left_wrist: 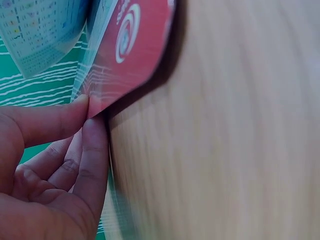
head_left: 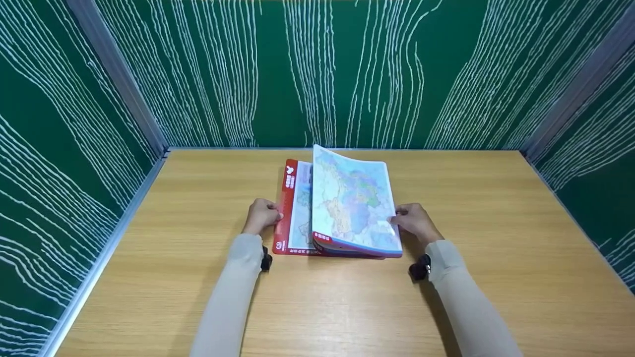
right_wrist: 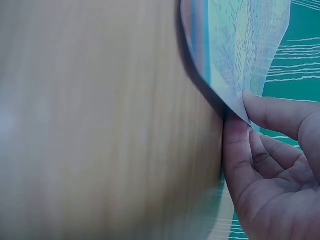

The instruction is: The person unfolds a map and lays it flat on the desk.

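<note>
A glossy folded map lies on the table, with a red-bordered part (head_left: 285, 198) at the left and a pale, multicoloured map panel (head_left: 353, 198) bowed up over its right side. My left hand (head_left: 261, 216) pinches the red left edge between thumb and index finger; the left wrist view shows this red border (left_wrist: 132, 55) up close. My right hand (head_left: 415, 220) pinches the panel's right edge, and the right wrist view shows thumb and finger on that edge (right_wrist: 235, 107). Whether the parts are one sheet or several is hidden under the panel.
The wooden table (head_left: 347, 307) extends around the map on all sides. Green walls with white wavy lines (head_left: 317, 74) rise behind it and at both sides, with grey metal posts (head_left: 119, 74) at the corners. Dark wrist cameras (head_left: 420, 267) sit under both sleeves.
</note>
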{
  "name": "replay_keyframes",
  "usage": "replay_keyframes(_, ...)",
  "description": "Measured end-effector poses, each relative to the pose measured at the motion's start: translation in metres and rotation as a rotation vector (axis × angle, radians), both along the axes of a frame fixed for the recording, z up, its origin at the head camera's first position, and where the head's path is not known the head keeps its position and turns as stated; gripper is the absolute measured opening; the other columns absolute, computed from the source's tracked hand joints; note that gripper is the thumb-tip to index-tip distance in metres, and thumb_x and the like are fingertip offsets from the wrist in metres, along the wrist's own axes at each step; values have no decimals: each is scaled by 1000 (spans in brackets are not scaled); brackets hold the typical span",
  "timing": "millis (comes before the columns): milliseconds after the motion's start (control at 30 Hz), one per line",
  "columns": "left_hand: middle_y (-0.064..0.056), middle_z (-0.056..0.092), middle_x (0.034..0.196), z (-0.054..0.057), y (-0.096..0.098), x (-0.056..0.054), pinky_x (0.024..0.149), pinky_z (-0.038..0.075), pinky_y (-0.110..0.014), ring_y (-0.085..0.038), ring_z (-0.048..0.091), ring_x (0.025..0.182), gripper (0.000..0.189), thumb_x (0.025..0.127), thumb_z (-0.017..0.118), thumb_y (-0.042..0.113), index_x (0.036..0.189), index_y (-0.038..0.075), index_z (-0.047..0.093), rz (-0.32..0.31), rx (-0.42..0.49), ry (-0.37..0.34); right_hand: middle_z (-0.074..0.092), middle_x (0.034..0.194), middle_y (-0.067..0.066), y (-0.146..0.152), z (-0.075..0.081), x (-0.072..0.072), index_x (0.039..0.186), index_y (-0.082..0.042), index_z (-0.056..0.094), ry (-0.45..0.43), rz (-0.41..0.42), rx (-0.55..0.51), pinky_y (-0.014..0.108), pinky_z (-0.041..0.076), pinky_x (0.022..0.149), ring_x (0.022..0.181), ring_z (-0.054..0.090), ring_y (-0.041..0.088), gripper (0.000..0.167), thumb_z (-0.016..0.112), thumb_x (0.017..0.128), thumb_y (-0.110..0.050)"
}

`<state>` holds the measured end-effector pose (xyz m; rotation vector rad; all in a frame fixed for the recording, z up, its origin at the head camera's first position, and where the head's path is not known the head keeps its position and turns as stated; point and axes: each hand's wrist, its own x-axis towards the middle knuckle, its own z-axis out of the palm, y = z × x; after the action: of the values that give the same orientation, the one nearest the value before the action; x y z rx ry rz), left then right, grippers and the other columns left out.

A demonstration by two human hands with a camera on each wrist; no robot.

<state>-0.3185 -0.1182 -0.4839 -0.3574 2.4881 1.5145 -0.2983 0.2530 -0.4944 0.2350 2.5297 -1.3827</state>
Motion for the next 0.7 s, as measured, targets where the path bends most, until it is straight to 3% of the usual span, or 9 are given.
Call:
replay_keyframes(200, -16, 65, 97, 0, -1, 2, 59, 51, -21, -13, 58, 71, 25, 82, 60, -4, 106, -7, 67, 4, 13, 19, 63, 118, 20, 1, 0, 1, 131, 9, 52, 29, 19, -7, 19, 50, 71, 85, 57, 12, 47, 61, 90, -12)
replay_keyframes(433, -21, 67, 109, 1, -3, 1, 61, 52, -23, -18, 61, 78, 29, 82, 60, -4, 110, -8, 66, -8, 15, 9, 65, 110, 17, 3, 2, 3, 129, 10, 54, 40, 14, -19, 19, 50, 70, 83, 56, 11, 44, 61, 90, -10)
replay_keyframes(700, -20, 65, 113, 1, -4, 0, 66, 55, -26, -21, 62, 84, 31, 82, 61, -4, 113, -6, 65, 7, 27, -11, 65, 112, 21, 5, 2, 4, 129, 11, 54, 43, 10, -25, 20, 51, 69, 81, 58, 11, 43, 60, 90, -8)
